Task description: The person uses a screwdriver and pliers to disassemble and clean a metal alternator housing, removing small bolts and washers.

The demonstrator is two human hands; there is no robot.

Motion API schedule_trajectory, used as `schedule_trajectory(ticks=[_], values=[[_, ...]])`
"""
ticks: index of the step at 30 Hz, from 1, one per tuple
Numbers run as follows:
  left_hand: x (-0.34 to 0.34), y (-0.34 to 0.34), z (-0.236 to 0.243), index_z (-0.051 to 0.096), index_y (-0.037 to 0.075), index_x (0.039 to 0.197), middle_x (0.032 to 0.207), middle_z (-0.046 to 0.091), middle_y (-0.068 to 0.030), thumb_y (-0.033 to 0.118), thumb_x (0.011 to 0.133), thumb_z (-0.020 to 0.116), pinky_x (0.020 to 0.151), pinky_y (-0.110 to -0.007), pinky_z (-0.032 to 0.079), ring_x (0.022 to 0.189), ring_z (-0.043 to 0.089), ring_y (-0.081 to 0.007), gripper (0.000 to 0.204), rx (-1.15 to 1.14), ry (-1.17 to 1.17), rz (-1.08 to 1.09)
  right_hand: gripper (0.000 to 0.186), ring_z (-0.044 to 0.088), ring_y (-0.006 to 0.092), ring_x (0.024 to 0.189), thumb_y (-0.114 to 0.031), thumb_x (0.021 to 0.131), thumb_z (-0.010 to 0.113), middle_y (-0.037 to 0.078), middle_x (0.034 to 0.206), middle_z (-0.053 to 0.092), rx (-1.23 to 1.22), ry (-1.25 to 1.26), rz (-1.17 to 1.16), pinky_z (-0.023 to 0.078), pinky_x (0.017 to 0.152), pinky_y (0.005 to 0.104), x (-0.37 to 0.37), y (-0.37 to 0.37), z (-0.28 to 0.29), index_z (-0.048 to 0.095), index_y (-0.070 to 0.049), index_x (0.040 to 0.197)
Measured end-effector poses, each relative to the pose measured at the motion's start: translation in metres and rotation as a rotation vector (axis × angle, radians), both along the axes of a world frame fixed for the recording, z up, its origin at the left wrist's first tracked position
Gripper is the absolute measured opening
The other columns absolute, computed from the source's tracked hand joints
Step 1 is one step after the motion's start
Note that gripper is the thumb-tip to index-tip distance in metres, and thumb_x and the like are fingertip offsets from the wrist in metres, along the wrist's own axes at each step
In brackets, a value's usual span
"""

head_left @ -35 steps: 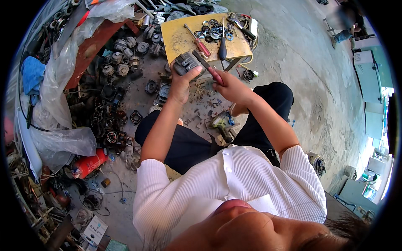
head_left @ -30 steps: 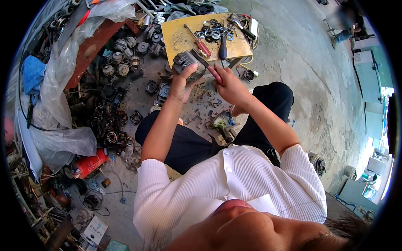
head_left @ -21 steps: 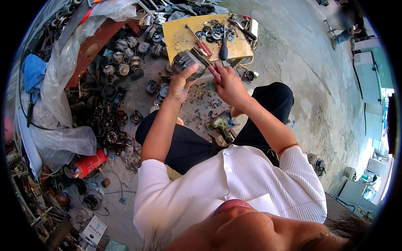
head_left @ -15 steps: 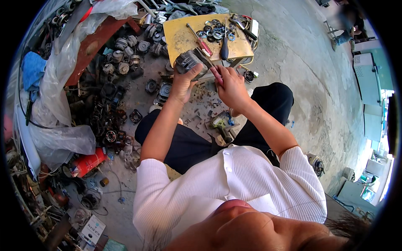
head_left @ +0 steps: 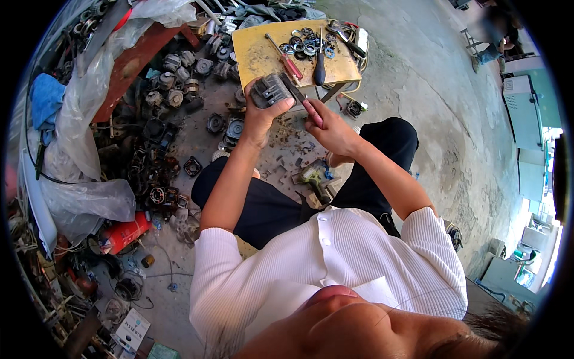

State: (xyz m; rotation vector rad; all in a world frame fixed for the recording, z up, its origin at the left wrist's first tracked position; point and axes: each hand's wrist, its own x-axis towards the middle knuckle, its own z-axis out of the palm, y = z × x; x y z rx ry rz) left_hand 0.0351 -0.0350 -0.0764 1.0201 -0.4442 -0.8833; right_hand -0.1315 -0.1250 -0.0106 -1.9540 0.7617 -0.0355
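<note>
In my left hand, closed around its near side, is a dark grey block with slots, which looks like a power-tool battery pack. My right hand grips the pinkish-red handle of a dark-bladed tool, knife-like in shape. Its blade lies along the block's right side; whether the edge bites in cannot be made out. Both hands are just in front of a yellow-topped stool. On it rest a red-handled screwdriver, a dark-handled screwdriver, several small rings and a hammer-like tool.
A green and black power tool sits on the littered floor between my legs. Small motors and dark parts pile up to the left, beside clear plastic sheeting and a red cylinder. Another person is at the far right.
The block has turned slightly in my left hand. My right hand and the bladed tool have shifted a little to the right and nearer to me.
</note>
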Motion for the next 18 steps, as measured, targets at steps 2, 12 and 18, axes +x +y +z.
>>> schedule_trajectory(ticks=[2,12,18], values=[[0.001,0.000,0.001,0.037,0.010,0.134,0.116,0.056,-0.0065,0.010,0.073,0.082,0.085,-0.035,0.055,0.101,0.061,-0.0167,0.075,-0.024,-0.026,-0.026,0.066,0.058,0.0390,0.114,-0.007,0.083,0.056,0.025,0.117,0.059,-0.053,0.004,0.062,0.045,0.096,0.0425,-0.004,-0.004,-0.002,0.033,-0.006,0.145],[-0.007,0.007,0.022,0.029,0.011,0.134,0.118,0.052,-0.0064,0.006,0.071,0.082,0.090,-0.031,0.050,0.103,0.057,-0.0144,0.083,0.000,-0.177,-0.145,0.073,0.054,0.0425,0.117,-0.011,0.077,0.062,0.027,0.111,0.057,0.089,0.155,0.261,0.043,0.097,0.0464,-0.027,-0.019,0.021,0.025,-0.005,0.140],[-0.017,0.008,0.017,0.029,0.011,0.134,0.118,0.052,-0.0060,0.007,0.070,0.083,0.091,-0.032,0.049,0.104,0.056,-0.0142,0.083,-0.021,-0.184,-0.156,0.079,0.068,0.0291,0.073,-0.015,0.077,0.064,0.017,0.089,0.057,0.291,0.301,0.366,0.053,0.066,0.0379,-0.034,-0.028,0.046,0.018,-0.006,0.140]])
